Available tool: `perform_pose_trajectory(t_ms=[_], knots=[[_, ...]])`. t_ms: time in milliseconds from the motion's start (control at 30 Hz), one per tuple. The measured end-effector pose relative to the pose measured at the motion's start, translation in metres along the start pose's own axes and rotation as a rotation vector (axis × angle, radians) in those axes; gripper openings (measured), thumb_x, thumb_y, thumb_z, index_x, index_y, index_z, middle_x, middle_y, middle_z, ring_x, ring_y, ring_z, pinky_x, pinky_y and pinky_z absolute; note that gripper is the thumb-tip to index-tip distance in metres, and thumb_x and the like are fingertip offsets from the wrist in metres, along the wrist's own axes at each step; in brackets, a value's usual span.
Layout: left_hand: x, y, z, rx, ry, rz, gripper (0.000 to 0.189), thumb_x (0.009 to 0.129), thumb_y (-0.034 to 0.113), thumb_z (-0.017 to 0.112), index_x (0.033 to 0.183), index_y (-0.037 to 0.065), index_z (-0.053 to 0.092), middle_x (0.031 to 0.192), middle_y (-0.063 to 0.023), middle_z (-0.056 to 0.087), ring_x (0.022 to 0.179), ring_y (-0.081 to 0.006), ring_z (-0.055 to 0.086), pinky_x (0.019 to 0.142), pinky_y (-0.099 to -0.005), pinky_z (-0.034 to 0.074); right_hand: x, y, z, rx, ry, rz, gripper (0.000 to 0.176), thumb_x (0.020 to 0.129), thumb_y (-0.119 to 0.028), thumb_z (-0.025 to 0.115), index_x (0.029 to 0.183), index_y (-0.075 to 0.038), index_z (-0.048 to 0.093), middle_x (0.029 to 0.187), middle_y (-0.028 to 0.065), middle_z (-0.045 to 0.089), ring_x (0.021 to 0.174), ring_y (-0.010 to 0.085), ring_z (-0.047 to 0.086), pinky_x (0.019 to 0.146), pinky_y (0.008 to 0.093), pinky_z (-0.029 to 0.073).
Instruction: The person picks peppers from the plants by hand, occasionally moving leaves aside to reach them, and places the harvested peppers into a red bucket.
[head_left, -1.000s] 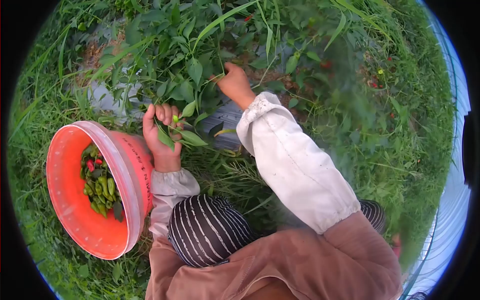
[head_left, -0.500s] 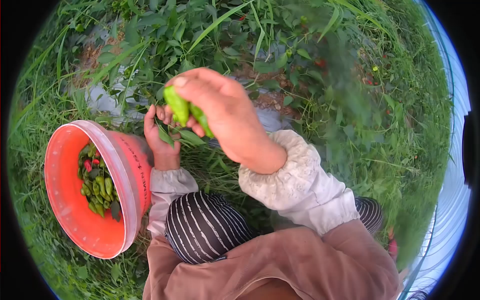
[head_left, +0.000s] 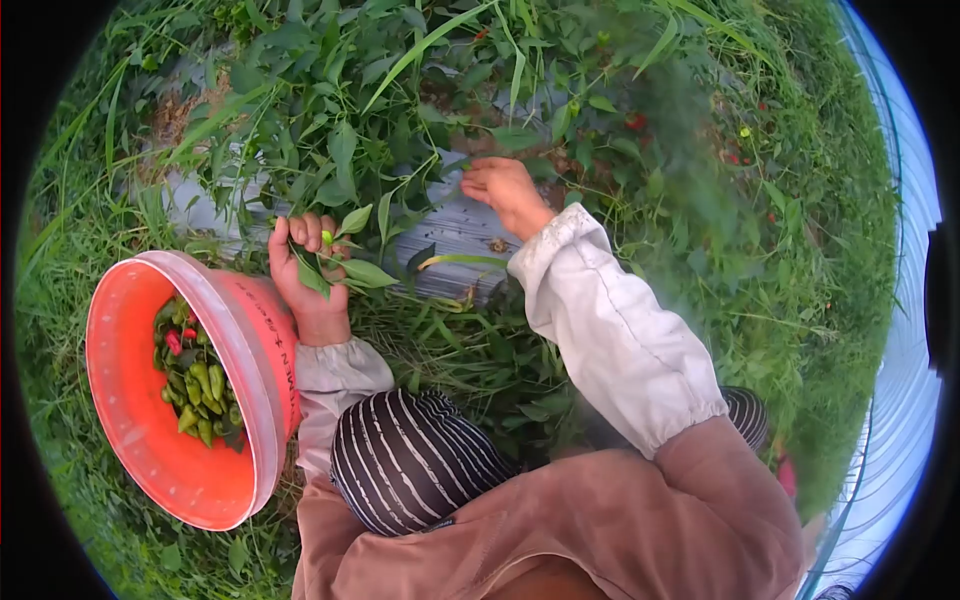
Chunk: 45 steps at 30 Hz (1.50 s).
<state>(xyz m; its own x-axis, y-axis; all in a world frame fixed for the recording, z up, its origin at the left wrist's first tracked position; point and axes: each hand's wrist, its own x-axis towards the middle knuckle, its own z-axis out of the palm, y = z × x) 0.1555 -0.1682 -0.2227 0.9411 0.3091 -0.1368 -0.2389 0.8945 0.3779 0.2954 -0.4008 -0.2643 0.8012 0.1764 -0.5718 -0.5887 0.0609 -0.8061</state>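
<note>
My left hand [head_left: 312, 285] is closed, its fingers curled round a leafy sprig [head_left: 362, 270] and a light green pepper [head_left: 327, 238]. Only a small part of that pepper shows between the fingers, and whatever else the palm holds is hidden. Further right and forward, my right hand [head_left: 508, 192] reaches in among the leaves of the pepper plants [head_left: 345, 150]. Its fingers are drawn together, pointing left; what they hold, if anything, cannot be seen. Beside my left forearm an orange bucket [head_left: 120, 400] lies tilted toward me, with several green peppers [head_left: 205, 385] and a red pepper [head_left: 174, 342] inside.
Silvery plastic sheeting [head_left: 455, 245] covers the soil under the plants. Tall grass [head_left: 430, 345] grows between my knees and the row. My striped knee [head_left: 410, 460] is close to the left arm. Red fruits [head_left: 636, 122] show among foliage to the right; pale blue sheeting [head_left: 890, 430] borders the far right.
My right hand, which held green peppers above my left hand, has moved right to the plants without those peppers. My left hand has shifted slightly left, and light green now shows in its fingers.
</note>
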Motion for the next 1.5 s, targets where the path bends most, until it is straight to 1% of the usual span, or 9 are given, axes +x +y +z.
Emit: perform_pose_trajectory(t_ms=[267, 433, 667, 800, 833, 867, 933, 1300, 1500], knots=[[-0.003, 0.001, 0.003, 0.018, 0.024, -0.036, 0.034, 0.099, 0.029, 0.043, 0.071, 0.01, 0.043, 0.064, -0.0009, 0.04, 0.067, -0.0162, 0.042, 0.054, -0.0284, 0.045, 0.039, -0.028, 0.056, -0.332, -0.042, -0.211, 0.042, 0.07, -0.003, 0.071, 0.111, 0.003, 0.063, 0.102, 0.014, 0.068, 0.094, 0.0246, 0.064, 0.084, 0.0347, 0.048], [-0.004, -0.002, 0.005, 0.043, 0.032, -0.035, 0.034, 0.099, 0.03, 0.044, 0.071, 0.01, 0.043, 0.064, -0.0009, 0.039, 0.067, -0.016, 0.043, 0.053, -0.0282, 0.045, 0.065, -0.023, 0.055, -0.675, 0.047, -0.482, 0.048, 0.075, -0.037, 0.071, 0.111, -0.007, 0.066, 0.107, 0.0215, 0.066, 0.103, 0.0398, 0.061, 0.088, 0.0429, 0.048], [-0.004, -0.001, 0.01, 0.049, -0.007, -0.054, 0.035, 0.1, 0.031, 0.042, 0.071, 0.01, 0.042, 0.064, -0.0008, 0.038, 0.067, -0.016, 0.042, 0.052, -0.0276, 0.047, 0.117, 0.003, 0.062, -0.628, 0.094, -0.365, 0.046, 0.077, -0.041, 0.068, 0.106, -0.006, 0.069, 0.103, 0.0221, 0.067, 0.099, 0.0405, 0.063, 0.087, 0.0427, 0.05], [-0.005, -0.002, 0.009, 0.041, 0.02, -0.062, 0.035, 0.099, 0.03, 0.043, 0.071, 0.01, 0.042, 0.064, -0.0005, 0.038, 0.067, -0.0156, 0.042, 0.052, -0.0271, 0.048, 0.102, -0.005, 0.036, -1.202, -0.106, -0.905, 0.031, 0.083, -0.032, 0.064, 0.099, -0.006, 0.069, 0.089, 0.02, 0.069, 0.088, 0.0328, 0.067, 0.077, 0.0379, 0.054], [-0.004, -0.001, 0.008, 0.03, 0.009, -0.057, 0.034, 0.099, 0.03, 0.043, 0.071, 0.01, 0.042, 0.064, -0.0003, 0.039, 0.068, -0.0154, 0.042, 0.052, -0.0271, 0.048, 0.091, -0.009, 0.018, -1.081, -0.42, -1.085, 0.027, 0.084, -0.027, 0.059, 0.095, -0.004, 0.067, 0.081, 0.0174, 0.068, 0.08, 0.0306, 0.069, 0.069, 0.0377, 0.055], [-0.004, -0.001, 0.006, 0.019, -0.001, -0.052, 0.034, 0.099, 0.03, 0.043, 0.071, 0.01, 0.042, 0.064, -0.0002, 0.039, 0.068, -0.0152, 0.042, 0.052, -0.027, 0.048, 0.083, -0.013, 0.01, -1.085, -0.42, -1.082, 0.027, 0.084, -0.027, 0.059, 0.095, -0.004, 0.067, 0.081, 0.0174, 0.068, 0.08, 0.0306, 0.069, 0.069, 0.0377, 0.055], [-0.003, 0.0, 0.005, 0.031, 0.008, -0.051, 0.034, 0.099, 0.031, 0.043, 0.071, 0.01, 0.042, 0.064, -0.0001, 0.039, 0.069, -0.015, 0.042, 0.052, -0.0269, 0.048, 0.04, -0.04, 0.013, -0.457, -0.318, 0.3, 0.027, 0.081, -0.022, 0.056, 0.096, -0.001, 0.065, 0.084, 0.0154, 0.067, 0.073, 0.0316, 0.068, 0.066, 0.0379, 0.055], [-0.003, -0.001, 0.013, -0.056, -0.036, -0.066, 0.032, 0.099, 0.028, 0.044, 0.072, 0.011, 0.042, 0.064, -0.0011, 0.039, 0.065, -0.0154, 0.04, 0.054, -0.0301, 0.043, 0.017, 0.0, 0.06, 0.026, -0.373, 0.105, 0.036, 0.083, -0.018, 0.064, 0.117, -0.008, 0.057, 0.102, 0.0059, 0.062, 0.091, 0.0207, 0.061, 0.067, 0.038, 0.056], [-0.003, -0.002, 0.009, -0.056, -0.054, -0.065, 0.032, 0.1, 0.027, 0.042, 0.072, 0.011, 0.042, 0.065, -0.0009, 0.04, 0.062, -0.0138, 0.036, 0.056, -0.0284, 0.036, 0.021, 0.0, 0.086, -0.264, -0.308, 0.027, 0.017, 0.089, -0.018, 0.062, 0.103, -0.01, 0.061, 0.085, 0.001, 0.063, 0.064, 0.0122, 0.057, 0.045, 0.0261, 0.039]])
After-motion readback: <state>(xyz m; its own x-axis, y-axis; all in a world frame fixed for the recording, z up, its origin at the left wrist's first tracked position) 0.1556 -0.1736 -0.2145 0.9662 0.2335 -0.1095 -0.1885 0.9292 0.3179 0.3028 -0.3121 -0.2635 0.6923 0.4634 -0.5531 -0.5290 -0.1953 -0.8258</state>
